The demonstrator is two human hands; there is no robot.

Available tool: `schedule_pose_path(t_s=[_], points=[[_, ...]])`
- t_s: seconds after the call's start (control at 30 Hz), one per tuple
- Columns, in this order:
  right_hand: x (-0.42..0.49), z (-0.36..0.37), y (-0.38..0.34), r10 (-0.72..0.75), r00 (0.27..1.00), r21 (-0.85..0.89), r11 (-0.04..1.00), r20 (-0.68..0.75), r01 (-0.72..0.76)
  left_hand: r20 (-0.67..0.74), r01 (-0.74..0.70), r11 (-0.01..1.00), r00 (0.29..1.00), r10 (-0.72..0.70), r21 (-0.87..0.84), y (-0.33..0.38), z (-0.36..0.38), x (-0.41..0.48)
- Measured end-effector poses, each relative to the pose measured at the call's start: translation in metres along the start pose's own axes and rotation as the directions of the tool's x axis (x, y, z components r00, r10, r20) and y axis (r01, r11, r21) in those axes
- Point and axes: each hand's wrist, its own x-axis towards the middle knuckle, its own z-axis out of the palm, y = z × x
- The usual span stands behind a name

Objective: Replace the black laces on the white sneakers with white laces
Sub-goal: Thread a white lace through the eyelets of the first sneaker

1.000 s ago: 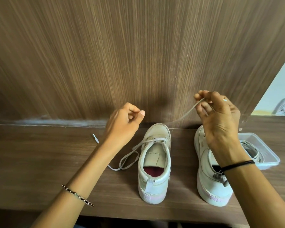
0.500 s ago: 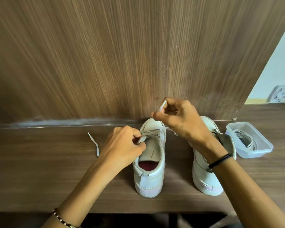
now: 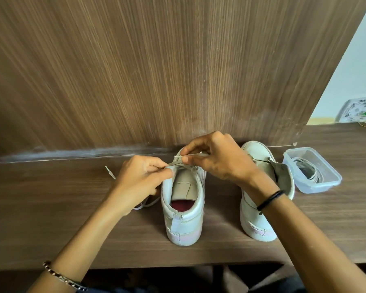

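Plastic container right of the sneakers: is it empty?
No, a coiled pale lace lies inside the plastic container.

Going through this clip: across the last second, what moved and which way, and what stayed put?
The right hand came down and leftward from its raised pull to the front eyelets of the middle sneaker, pinching the white lace near its tip. The left hand dropped to the same spot and pinches the lace there. That sneaker, the other sneaker, the container and the loose lace end stayed put.
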Motion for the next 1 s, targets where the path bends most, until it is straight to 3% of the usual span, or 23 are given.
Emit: schedule_pose_path(t_s=[0.37,0.73,1.0], points=[[-0.001,0.004,-0.006,-0.008,0.996,-0.143,0.990,0.089,0.021,0.064,0.066,0.992,0.996,-0.060,-0.103,0.004,-0.004,0.002],[-0.007,0.024,-0.020,0.167,0.983,-0.298,0.944,0.072,-0.138,0.071,0.066,0.991,0.996,-0.058,-0.113,0.003,-0.004,0.002],[-0.009,0.021,-0.028,0.217,0.974,-0.277,0.942,0.061,-0.192,0.074,0.061,0.993,0.996,-0.053,-0.105,0.000,-0.005,0.003]])
